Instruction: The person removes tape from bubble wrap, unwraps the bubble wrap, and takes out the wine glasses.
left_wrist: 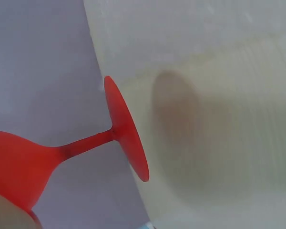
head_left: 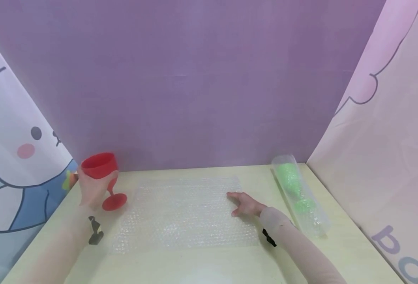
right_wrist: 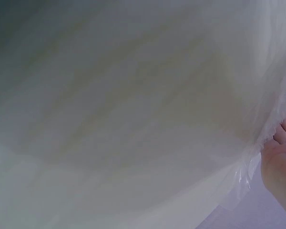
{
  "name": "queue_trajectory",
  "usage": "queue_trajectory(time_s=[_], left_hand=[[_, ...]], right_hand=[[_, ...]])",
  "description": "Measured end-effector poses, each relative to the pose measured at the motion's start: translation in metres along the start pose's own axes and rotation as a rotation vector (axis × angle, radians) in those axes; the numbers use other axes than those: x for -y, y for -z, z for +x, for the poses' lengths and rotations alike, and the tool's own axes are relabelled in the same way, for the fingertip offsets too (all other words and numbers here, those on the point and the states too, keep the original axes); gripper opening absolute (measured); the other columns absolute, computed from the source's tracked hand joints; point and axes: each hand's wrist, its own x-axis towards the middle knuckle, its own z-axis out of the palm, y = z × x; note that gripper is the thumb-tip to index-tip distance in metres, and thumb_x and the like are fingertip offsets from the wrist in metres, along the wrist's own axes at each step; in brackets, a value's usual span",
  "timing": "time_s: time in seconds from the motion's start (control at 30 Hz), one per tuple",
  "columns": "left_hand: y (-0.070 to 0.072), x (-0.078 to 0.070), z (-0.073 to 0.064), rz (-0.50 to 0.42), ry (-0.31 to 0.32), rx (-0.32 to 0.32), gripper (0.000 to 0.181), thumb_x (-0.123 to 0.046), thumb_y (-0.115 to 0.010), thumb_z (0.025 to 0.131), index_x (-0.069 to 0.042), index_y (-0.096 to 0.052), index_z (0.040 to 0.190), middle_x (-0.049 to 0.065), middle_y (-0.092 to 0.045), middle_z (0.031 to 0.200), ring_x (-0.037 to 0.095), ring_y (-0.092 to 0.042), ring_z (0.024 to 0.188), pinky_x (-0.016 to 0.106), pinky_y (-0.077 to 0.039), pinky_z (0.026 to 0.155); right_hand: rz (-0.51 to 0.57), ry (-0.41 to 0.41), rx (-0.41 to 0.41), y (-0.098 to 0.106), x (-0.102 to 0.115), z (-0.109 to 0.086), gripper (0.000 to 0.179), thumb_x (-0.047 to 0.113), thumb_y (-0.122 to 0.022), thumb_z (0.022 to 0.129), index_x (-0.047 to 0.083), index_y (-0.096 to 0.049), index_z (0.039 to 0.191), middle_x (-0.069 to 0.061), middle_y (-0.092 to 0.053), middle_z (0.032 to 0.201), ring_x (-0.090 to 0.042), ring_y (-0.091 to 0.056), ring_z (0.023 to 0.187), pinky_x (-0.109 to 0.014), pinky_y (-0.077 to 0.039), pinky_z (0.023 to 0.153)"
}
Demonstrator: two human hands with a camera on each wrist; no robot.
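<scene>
Red goblet [head_left: 103, 168], not yet wrapped, grasped in the left hand [head_left: 92, 188]; bubble wrap [head_left: 184, 221] spread beneath the right hand [head_left: 246, 204], fingers extended; green item [head_left: 289, 179] apparently already wrapped.

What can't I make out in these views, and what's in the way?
Red goblet, left wrist view: its rim is cut off by the left edge.
Goblet's lower bowl, head view: partly covered by the left hand.
Right hand, right wrist view: fingertips cut off by the right edge.
Green item, head view: fine detail blurred by the bubble wrap around it.
</scene>
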Motion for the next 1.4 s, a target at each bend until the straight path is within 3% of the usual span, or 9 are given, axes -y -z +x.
queue_trajectory(time_s=[0.27, 0.47, 0.77, 1.0, 1.2, 1.4], left_hand=[[0.017, 0.016, 0.011, -0.041, 0.098, -0.072, 0.1, -0.046, -0.075, 0.069, -0.042, -0.002, 0.137, -0.008, -0.02, 0.148, 0.018, -0.024, 0.133, 0.038, -0.046, 0.096], [0.027, 0.023, 0.013, -0.114, 0.092, -0.122, 0.095, -0.036, -0.077, 0.07, -0.04, -0.009, 0.137, -0.015, -0.024, 0.144, 0.01, -0.027, 0.127, 0.029, -0.046, 0.094], [0.034, 0.032, 0.014, -0.137, 0.105, -0.114, 0.096, -0.037, -0.078, 0.069, -0.041, -0.011, 0.137, -0.018, -0.027, 0.141, 0.006, -0.028, 0.122, 0.019, -0.046, 0.086], [0.033, 0.039, 0.016, -0.14, 0.144, -0.124, 0.098, -0.035, -0.079, 0.069, -0.042, -0.008, 0.137, -0.019, -0.023, 0.144, 0.007, -0.024, 0.127, 0.027, -0.046, 0.093], [0.032, 0.042, 0.016, -0.147, 0.154, -0.135, 0.098, -0.032, -0.079, 0.069, -0.042, -0.009, 0.136, -0.019, -0.023, 0.144, 0.007, -0.024, 0.128, 0.025, -0.046, 0.09], [0.032, 0.043, 0.017, -0.121, 0.174, -0.128, 0.098, -0.032, -0.078, 0.071, -0.044, -0.006, 0.136, -0.017, -0.021, 0.146, 0.011, -0.021, 0.133, 0.035, -0.044, 0.098]], right_hand=[[0.011, -0.009, -0.008, -0.001, 0.001, 0.0, 0.079, 0.003, -0.074, 0.07, 0.006, -0.037, 0.14, -0.012, -0.032, 0.147, -0.034, -0.023, 0.137, -0.049, -0.02, 0.113], [0.007, -0.006, -0.003, -0.001, 0.004, -0.003, 0.078, 0.002, -0.073, 0.071, 0.005, -0.036, 0.139, -0.013, -0.031, 0.147, -0.034, -0.023, 0.137, -0.05, -0.019, 0.113], [0.014, -0.006, -0.004, -0.001, 0.005, -0.004, 0.077, 0.002, -0.073, 0.071, 0.005, -0.037, 0.139, -0.013, -0.031, 0.147, -0.034, -0.022, 0.137, -0.049, -0.019, 0.113], [-0.01, 0.015, 0.01, -0.001, 0.003, -0.002, 0.077, 0.003, -0.073, 0.072, 0.005, -0.036, 0.14, -0.013, -0.031, 0.147, -0.034, -0.023, 0.137, -0.049, -0.019, 0.113], [-0.005, 0.011, 0.001, 0.0, 0.002, -0.001, 0.078, 0.003, -0.073, 0.071, 0.006, -0.036, 0.14, -0.013, -0.032, 0.147, -0.034, -0.023, 0.137, -0.049, -0.019, 0.113], [0.009, 0.01, 0.006, 0.0, 0.001, -0.001, 0.078, 0.003, -0.073, 0.071, 0.005, -0.036, 0.14, -0.013, -0.031, 0.147, -0.034, -0.022, 0.137, -0.049, -0.019, 0.113]])
